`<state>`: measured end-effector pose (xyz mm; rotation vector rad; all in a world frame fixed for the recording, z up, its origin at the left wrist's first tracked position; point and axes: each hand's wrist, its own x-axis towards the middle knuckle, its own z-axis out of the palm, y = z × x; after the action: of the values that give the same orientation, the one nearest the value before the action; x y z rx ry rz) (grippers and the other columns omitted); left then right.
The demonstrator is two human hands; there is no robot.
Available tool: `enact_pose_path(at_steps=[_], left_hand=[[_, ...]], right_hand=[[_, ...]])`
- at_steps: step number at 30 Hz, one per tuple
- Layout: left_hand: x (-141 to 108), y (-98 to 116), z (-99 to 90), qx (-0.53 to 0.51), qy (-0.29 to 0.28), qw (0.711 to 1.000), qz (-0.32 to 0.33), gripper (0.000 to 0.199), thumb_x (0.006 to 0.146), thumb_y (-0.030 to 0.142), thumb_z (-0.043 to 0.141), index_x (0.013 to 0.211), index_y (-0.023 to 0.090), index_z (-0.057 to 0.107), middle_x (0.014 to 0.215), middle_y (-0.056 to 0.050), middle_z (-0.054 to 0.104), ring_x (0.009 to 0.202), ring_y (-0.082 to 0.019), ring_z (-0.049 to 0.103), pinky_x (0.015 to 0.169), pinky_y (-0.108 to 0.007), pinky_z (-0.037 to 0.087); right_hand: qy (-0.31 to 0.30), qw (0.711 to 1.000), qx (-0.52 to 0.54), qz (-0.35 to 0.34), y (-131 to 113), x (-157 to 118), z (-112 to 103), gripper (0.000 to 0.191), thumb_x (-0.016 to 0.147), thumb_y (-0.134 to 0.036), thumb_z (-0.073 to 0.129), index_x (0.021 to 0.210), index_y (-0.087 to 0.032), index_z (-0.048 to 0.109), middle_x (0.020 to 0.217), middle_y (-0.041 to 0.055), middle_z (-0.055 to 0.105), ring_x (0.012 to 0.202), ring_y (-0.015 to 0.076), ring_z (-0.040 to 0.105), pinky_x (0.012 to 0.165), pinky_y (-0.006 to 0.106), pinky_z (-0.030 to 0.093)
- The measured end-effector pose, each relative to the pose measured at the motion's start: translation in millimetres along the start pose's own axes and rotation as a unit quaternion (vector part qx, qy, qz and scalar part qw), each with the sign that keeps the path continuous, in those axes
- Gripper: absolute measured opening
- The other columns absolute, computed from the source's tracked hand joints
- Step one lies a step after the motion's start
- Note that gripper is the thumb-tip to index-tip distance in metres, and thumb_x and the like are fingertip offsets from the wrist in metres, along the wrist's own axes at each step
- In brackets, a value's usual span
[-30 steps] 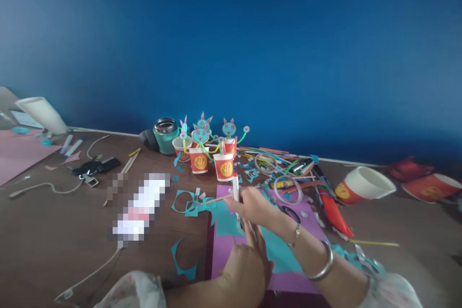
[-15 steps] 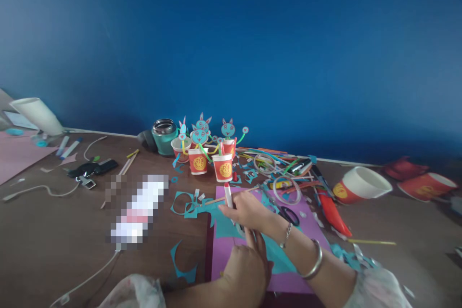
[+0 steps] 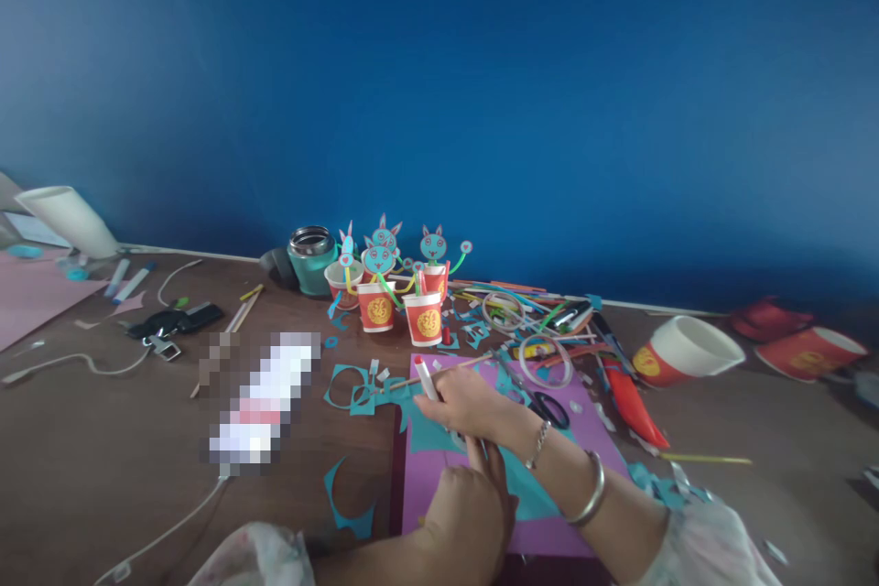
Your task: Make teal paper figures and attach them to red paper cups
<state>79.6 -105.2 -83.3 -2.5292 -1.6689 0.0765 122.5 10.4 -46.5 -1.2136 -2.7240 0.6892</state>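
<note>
Marker more aslant, scissors nearby

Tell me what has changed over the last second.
The marker in the right hand has tipped to the left, its red end now lower in view; that hand keeps hold of it. The left hand stays over the teal paper, and the red paper cups stand as before.
</note>
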Motion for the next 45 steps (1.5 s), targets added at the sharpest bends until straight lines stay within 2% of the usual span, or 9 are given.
enact_pose_path(at_steps=[8, 14, 21, 30, 36, 40, 45], left_hand=[[1.4, 1.4, 2.5, 0.006, 0.001, 1.0, -0.01, 0.06, 0.086, 0.043, 0.049, 0.134, 0.01, 0.04, 0.116, -0.032, 0.057, 0.054, -0.022, 0.066, 0.042, -0.028, 0.049], [1.3, 0.6, -2.8, 0.012, -0.003, 1.0, -0.012, 0.059, 0.087, 0.045, 0.046, 0.134, 0.009, 0.041, 0.118, -0.033, 0.054, 0.05, -0.02, 0.064, 0.041, -0.027, 0.048], [2.8, -2.0, -7.9, 0.024, -0.02, 1.0, 0.005, 0.059, 0.089, 0.043, 0.043, 0.134, 0.006, 0.04, 0.126, -0.032, 0.046, 0.051, -0.021, 0.065, 0.04, -0.027, 0.047], [1.6, -2.7, -13.3, 0.022, -0.037, 0.999, -0.006, 0.062, 0.088, 0.044, 0.043, 0.136, 0.006, 0.035, 0.127, -0.036, 0.043, 0.048, -0.02, 0.064, 0.038, -0.027, 0.047], [0.5, -2.0, -10.2, 0.033, -0.022, 0.999, -0.012, 0.062, 0.087, 0.045, 0.044, 0.136, 0.007, 0.036, 0.126, -0.036, 0.045, 0.045, -0.018, 0.062, 0.037, -0.026, 0.046], [-0.2, -1.3, -7.2, 0.031, -0.004, 0.999, -0.021, 0.064, 0.086, 0.045, 0.046, 0.136, 0.007, 0.037, 0.126, -0.035, 0.046, 0.047, -0.018, 0.063, 0.038, -0.026, 0.047], [0.9, -1.2, -6.9, 0.041, 0.005, 0.999, -0.025, 0.065, 0.084, 0.046, 0.049, 0.135, 0.006, 0.038, 0.126, -0.034, 0.047, 0.051, -0.019, 0.064, 0.038, -0.025, 0.047]], right_hand=[[-0.023, 0.999, -0.037, -0.002, -6.0, 0.8, -5.5, 0.037, 0.084, -0.039, 0.043, 0.059, -0.017, 0.058, 0.049, -0.0021, 0.049, 0.042, 0.0084, 0.032, 0.046, 0.025, 0.018], [-0.046, 0.997, -0.063, -0.002, -11.8, 2.7, -10.3, 0.034, 0.085, -0.036, 0.043, 0.066, -0.015, 0.062, 0.054, -0.0008, 0.054, 0.045, 0.0089, 0.037, 0.047, 0.025, 0.019], [-0.004, 1.0, -0.01, 0.023, -10.5, 5.5, -10.6, 0.033, 0.082, -0.031, 0.049, 0.056, -0.014, 0.059, 0.047, -0.0021, 0.047, 0.043, 0.0076, 0.031, 0.047, 0.025, 0.019], [0.016, 0.998, 0.009, 0.053, -5.0, 6.4, -9.9, 0.036, 0.083, -0.032, 0.049, 0.053, -0.015, 0.059, 0.047, -0.0011, 0.049, 0.042, 0.0077, 0.036, 0.045, 0.024, 0.022], [0.017, 0.997, -0.001, 0.069, 0.0, 7.8, -8.5, 0.042, 0.086, -0.038, 0.044, 0.056, -0.015, 0.062, 0.051, 0.003, 0.056, 0.044, 0.0102, 0.042, 0.046, 0.025, 0.023], [0.009, 0.997, -0.01, 0.081, 5.1, 10.4, -11.5, 0.039, 0.083, -0.038, 0.046, 0.057, -0.014, 0.063, 0.052, 0.0039, 0.059, 0.048, 0.012, 0.048, 0.047, 0.024, 0.024], [0.012, 0.995, -0.015, 0.099, 13.0, 9.0, -14.9, 0.04, 0.085, -0.037, 0.044, 0.058, -0.015, 0.061, 0.051, 0.0021, 0.057, 0.045, 0.0104, 0.046, 0.047, 0.023, 0.022]])
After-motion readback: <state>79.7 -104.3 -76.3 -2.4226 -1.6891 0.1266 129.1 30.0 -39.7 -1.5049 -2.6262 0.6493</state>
